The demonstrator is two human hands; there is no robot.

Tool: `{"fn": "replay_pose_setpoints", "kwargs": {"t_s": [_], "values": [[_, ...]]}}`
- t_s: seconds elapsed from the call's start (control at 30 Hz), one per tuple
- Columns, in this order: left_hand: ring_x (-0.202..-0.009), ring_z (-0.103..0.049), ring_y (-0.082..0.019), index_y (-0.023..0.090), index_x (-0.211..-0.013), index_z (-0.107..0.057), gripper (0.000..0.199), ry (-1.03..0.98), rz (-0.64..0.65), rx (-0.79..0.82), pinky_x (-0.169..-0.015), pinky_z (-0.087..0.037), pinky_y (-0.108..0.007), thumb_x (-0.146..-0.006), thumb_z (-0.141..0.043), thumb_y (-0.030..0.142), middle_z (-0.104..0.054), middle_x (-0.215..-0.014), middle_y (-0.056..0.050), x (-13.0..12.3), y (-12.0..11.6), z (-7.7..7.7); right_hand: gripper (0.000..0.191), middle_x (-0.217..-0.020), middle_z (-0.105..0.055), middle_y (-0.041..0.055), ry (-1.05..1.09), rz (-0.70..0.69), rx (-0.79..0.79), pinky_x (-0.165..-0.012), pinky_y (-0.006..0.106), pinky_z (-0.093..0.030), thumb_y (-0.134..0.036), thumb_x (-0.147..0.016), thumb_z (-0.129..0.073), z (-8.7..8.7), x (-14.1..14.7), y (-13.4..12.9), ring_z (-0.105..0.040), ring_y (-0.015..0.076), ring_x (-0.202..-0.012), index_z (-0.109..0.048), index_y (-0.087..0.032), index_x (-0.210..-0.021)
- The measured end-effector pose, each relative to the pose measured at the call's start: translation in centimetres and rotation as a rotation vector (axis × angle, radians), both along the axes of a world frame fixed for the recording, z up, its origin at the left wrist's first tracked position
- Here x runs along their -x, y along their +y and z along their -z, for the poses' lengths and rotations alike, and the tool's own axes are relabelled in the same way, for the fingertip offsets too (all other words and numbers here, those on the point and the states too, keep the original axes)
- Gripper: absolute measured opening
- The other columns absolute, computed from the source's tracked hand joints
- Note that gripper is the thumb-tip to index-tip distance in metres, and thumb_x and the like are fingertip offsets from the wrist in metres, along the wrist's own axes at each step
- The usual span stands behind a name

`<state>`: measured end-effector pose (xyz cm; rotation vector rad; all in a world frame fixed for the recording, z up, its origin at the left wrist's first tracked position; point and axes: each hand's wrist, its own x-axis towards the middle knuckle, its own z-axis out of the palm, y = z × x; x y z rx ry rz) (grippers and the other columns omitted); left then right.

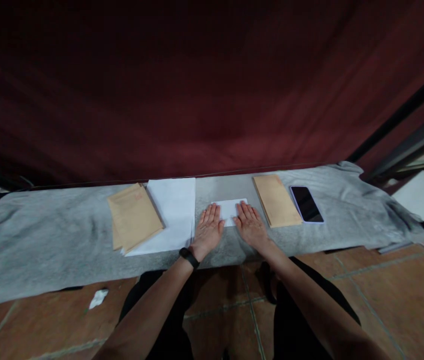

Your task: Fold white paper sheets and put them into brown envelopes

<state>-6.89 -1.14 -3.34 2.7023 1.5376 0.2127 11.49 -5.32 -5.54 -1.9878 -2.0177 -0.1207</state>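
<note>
A small folded sheet of white paper point(229, 210) lies flat in front of me on the grey cloth. My left hand point(209, 228) rests on its left end, fingers stretched out and flat. On the right end lies my right hand point(250, 226), also flat with its fingers extended. Left of my hands is a stack of larger white sheets point(176, 205), partly covered by several brown envelopes point(135, 217). Another pile of brown envelopes point(277, 201) sits just right of my right hand.
A phone point(307, 204) with a dark screen lies right of the right-hand envelopes. The grey cloth point(54, 235) covers a long narrow bench, with a dark red curtain point(212, 100) behind it. A crumpled white scrap point(98, 298) is on the tiled floor point(227, 325).
</note>
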Motion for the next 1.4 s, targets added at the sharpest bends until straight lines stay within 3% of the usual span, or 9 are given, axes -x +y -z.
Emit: {"fn": "replay_pose_setpoints", "kwargs": {"t_s": [0.57, 0.77, 1.0, 1.23, 1.3, 1.4], "values": [[-0.154, -0.020, -0.023, 0.008, -0.157, -0.028, 0.061, -0.012, -0.005, 0.020, -0.126, -0.016, -0.043, -0.104, -0.023, 0.037, -0.027, -0.164, -0.012, -0.1, -0.1, -0.1, 0.056, -0.157, -0.039, 0.0170, -0.020, 0.097, -0.038, -0.120, 0.048, -0.025, -0.038, -0.106, -0.032, -0.7, 1.0, -1.0, -0.040, 0.0292, -0.145, -0.041, -0.007, -0.152], [-0.153, -0.021, -0.024, 0.007, -0.156, -0.030, 0.061, -0.048, 0.010, 0.039, -0.126, -0.015, -0.043, -0.103, -0.023, 0.037, -0.028, -0.164, -0.012, 0.0, 0.1, 0.0, 0.052, -0.157, -0.042, 0.0098, -0.015, -0.058, -0.029, -0.120, 0.044, -0.025, -0.040, -0.107, -0.028, -0.5, 3.9, -4.6, -0.038, 0.0232, -0.146, -0.045, -0.016, -0.150], [-0.153, -0.023, -0.023, 0.009, -0.155, -0.034, 0.059, -0.087, 0.009, 0.047, -0.125, -0.018, -0.044, -0.103, -0.024, 0.035, -0.030, -0.163, -0.011, 0.7, -0.1, -0.3, 0.057, -0.152, -0.046, 0.0188, -0.037, 0.185, -0.070, -0.116, 0.047, -0.031, -0.039, -0.106, -0.028, 0.0, 3.9, -6.0, -0.044, 0.0290, -0.141, -0.044, -0.006, -0.150], [-0.151, -0.029, -0.026, 0.008, -0.152, -0.039, 0.056, -0.116, -0.010, 0.006, -0.124, -0.023, -0.046, -0.102, -0.029, 0.031, -0.034, -0.161, -0.014, 1.4, -0.6, -0.8, 0.058, -0.153, -0.045, 0.0210, -0.066, 0.243, -0.101, -0.115, 0.047, -0.034, -0.040, -0.105, -0.029, 0.5, 3.6, -6.3, -0.047, 0.0301, -0.140, -0.044, -0.005, -0.150], [-0.151, -0.029, -0.025, 0.010, -0.152, -0.040, 0.055, -0.130, 0.057, -0.009, -0.124, -0.024, -0.045, -0.102, -0.030, 0.030, -0.035, -0.161, -0.013, 1.1, -1.2, -1.0, 0.058, -0.152, -0.046, 0.0213, -0.065, 0.245, -0.109, -0.115, 0.048, -0.034, -0.040, -0.105, -0.028, 0.5, 3.6, -6.4, -0.047, 0.0301, -0.140, -0.043, -0.006, -0.150], [-0.150, -0.030, -0.021, 0.015, -0.151, -0.042, 0.053, -0.130, 0.265, 0.012, -0.124, -0.024, -0.041, -0.104, -0.029, 0.033, -0.037, -0.161, -0.009, 0.5, -2.5, -1.0, 0.057, -0.151, -0.047, 0.0205, -0.062, 0.237, -0.102, -0.115, 0.048, -0.033, -0.038, -0.105, -0.027, 0.4, 3.6, -6.3, -0.046, 0.0292, -0.140, -0.044, -0.007, -0.150]]}}
